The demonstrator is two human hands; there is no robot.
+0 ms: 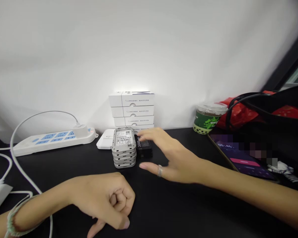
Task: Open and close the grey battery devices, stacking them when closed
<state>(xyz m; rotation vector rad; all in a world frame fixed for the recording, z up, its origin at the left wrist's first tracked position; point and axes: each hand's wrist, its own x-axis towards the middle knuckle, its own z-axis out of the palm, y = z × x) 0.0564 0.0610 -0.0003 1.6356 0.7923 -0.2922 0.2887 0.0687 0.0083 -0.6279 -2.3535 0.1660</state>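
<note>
My right hand (171, 155) reaches forward over the black table (164, 205), fingers stretched out and apart, fingertips just above a small stack of black batteries (144, 147). It wears a ring and holds nothing. Left of the batteries stands a stack of several grey devices (124, 147), label side up. My left hand (106, 198) rests on the table in front of them, curled into a loose fist with the thumb down, and nothing shows in it. A beaded bracelet (13, 219) circles that wrist.
Behind the devices, white boxes (132, 109) are stacked against the wall, with a white flat case (105, 139) beside them. A power strip (52, 138) with a plug and white cables lies left. A lidded drink cup (208, 118), a tablet (240, 158), and a red and black bag (263, 112) crowd the right.
</note>
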